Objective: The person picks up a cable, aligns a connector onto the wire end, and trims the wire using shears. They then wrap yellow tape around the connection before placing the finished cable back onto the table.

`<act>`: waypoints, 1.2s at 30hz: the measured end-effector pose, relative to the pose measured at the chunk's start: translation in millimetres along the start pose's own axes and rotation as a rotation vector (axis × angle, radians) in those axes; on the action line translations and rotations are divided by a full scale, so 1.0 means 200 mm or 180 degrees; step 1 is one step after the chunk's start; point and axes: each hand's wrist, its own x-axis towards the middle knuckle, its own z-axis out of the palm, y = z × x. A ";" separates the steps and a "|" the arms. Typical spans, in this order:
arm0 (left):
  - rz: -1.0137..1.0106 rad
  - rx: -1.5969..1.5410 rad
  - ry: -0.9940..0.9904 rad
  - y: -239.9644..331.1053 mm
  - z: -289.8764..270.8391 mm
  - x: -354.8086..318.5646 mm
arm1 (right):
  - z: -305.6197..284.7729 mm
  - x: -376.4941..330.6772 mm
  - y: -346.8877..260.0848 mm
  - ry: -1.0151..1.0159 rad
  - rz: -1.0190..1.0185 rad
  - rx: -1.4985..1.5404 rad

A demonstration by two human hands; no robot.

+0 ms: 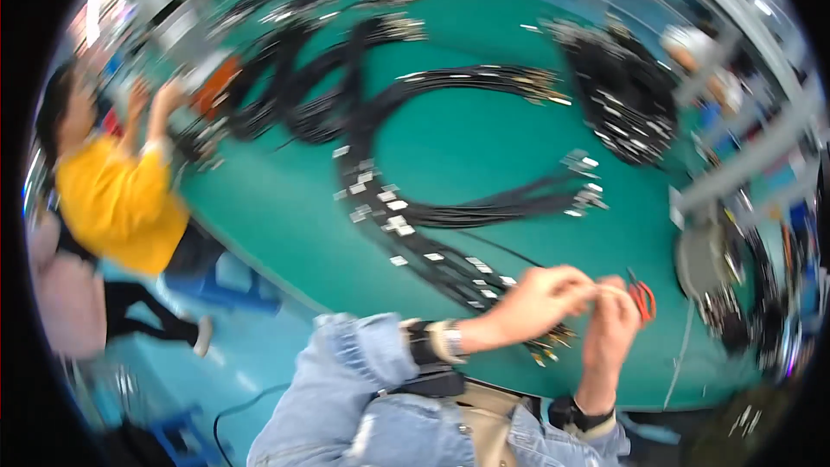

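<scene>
"Green tabletop (pixel 458 138) is spreading beneath you; what are your hands doing?"

"My left hand (pixel 540 301) and right hand (pixel 614 316) are pinching, fingertips pressing together; on what, I cannot tell; black cables (pixel 357 134) are curving from ten o'clock beneath my left, red-handled tool (pixel 647 303) lying at two, presumably for easy reach."

"And the room?"

"Someone in yellow (pixel 121 199) is sitting at half past nine; blue floor (pixel 251 363) is showing at half past eight."

No writing can be read here. The white tags (pixel 399 225) on the black cables (pixel 363 125) are too blurred for reading.
</scene>
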 end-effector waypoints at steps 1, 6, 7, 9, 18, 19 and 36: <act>-0.0359 -0.0279 -0.0077 -0.01 -0.02 0.01 | -0.01 0.01 0.01 -0.0054 0.0003 -0.0016; -0.0786 -0.0264 -0.0890 0.02 -0.02 0.08 | -0.07 0.03 -0.02 -0.0255 0.0089 0.0353; -0.0818 -0.0294 -0.0942 0.01 -0.01 0.09 | -0.08 0.02 -0.02 -0.0230 0.0152 0.0500; -0.0875 -0.0328 -0.0910 0.02 0.00 0.09 | -0.09 0.02 -0.02 -0.0304 0.0309 0.0857; -0.0144 0.0683 -0.0314 0.01 0.09 0.07 | -0.14 0.03 0.02 -0.0495 0.0239 0.0777; 0.0188 0.0991 -0.0206 0.00 0.09 0.07 | -0.14 0.03 0.03 -0.0532 0.0300 0.0851; 0.0419 0.1507 0.0077 0.00 0.10 0.07 | -0.13 0.03 0.08 -0.0620 0.0392 0.1139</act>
